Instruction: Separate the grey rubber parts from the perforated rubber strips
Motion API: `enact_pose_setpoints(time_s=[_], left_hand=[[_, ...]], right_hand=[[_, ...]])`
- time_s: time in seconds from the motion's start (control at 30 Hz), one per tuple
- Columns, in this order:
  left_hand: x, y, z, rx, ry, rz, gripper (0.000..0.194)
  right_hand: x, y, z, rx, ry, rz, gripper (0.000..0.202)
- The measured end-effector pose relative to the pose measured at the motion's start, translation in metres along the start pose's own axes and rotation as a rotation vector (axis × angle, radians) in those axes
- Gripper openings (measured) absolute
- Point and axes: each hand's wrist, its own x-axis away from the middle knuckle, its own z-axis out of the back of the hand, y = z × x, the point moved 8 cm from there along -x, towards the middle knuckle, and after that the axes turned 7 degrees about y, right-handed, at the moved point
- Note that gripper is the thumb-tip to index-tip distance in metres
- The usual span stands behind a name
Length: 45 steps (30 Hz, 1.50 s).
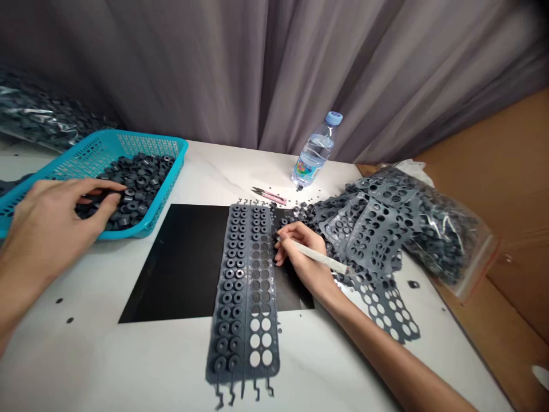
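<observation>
My left hand (64,220) reaches over the blue basket (169,186), its thumb and forefinger curved above the black rubber rings (132,189) and close together; what lies between them is too small to make out. In my right hand (302,252) is a white pen-like tool (321,257), its tip end hidden by the fingers. That hand is just right of a grey rubber sheet (246,320). Rings sit in the sheet's left columns and at the top of the right ones; lower right holes are bare. A black mat (175,263) lies under the sheet.
Pink-handled snips (272,196) and a water bottle (315,154) stand or lie behind the mat. Punched grey sheets (377,234) are piled at right beside a clear bag (454,246) of black parts. Another filled bag (38,114) is at far left, before a grey curtain.
</observation>
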Motion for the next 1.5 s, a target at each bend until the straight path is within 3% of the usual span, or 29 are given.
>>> enact_pose_setpoints(time_s=[0.1, 0.17, 0.23, 0.37, 0.5, 0.7, 0.97, 1.23, 1.3, 1.4, 1.5], left_hand=[[0.003, 0.033, 0.021, 0.036, 0.171, -0.087, 0.033], [0.007, 0.06, 0.023, 0.078, 0.204, -0.162, 0.03], [0.012, 0.096, 0.012, 0.149, 0.128, -0.294, 0.027], [0.036, 0.168, -0.03, 0.388, -0.165, -0.554, 0.02], [0.049, 0.198, -0.06, 0.473, -0.309, -0.602, 0.018], [0.053, 0.197, -0.072, 0.481, -0.352, -0.637, 0.023], [0.058, 0.207, -0.069, 0.334, -0.221, -0.778, 0.024], [0.064, 0.211, -0.067, 0.431, -0.167, -0.782, 0.027], [0.055, 0.205, -0.063, 0.573, -0.113, -0.649, 0.026], [0.028, 0.175, -0.057, 0.873, -0.047, -0.227, 0.017], [0.016, 0.15, -0.058, 1.229, -0.163, 0.123, 0.017]], right_hand=[[0.001, 0.001, -0.004, -0.005, -0.029, -0.002, 0.008], [0.002, 0.001, -0.008, -0.01, -0.049, -0.006, 0.007], [0.002, 0.0, -0.013, -0.02, -0.079, -0.007, 0.004], [0.001, 0.001, -0.023, -0.032, -0.148, -0.025, 0.003], [-0.001, 0.006, -0.026, -0.038, -0.165, -0.039, 0.003], [-0.002, 0.01, -0.025, -0.053, -0.175, -0.051, 0.004], [-0.001, 0.009, -0.026, -0.034, -0.167, -0.054, 0.006], [-0.001, 0.007, -0.028, -0.006, -0.162, -0.042, 0.006], [-0.001, 0.007, -0.028, 0.015, -0.153, -0.041, 0.005], [0.0, 0.008, -0.028, 0.019, -0.139, -0.043, 0.004], [-0.001, 0.009, -0.027, -0.035, -0.148, -0.07, 0.003]])
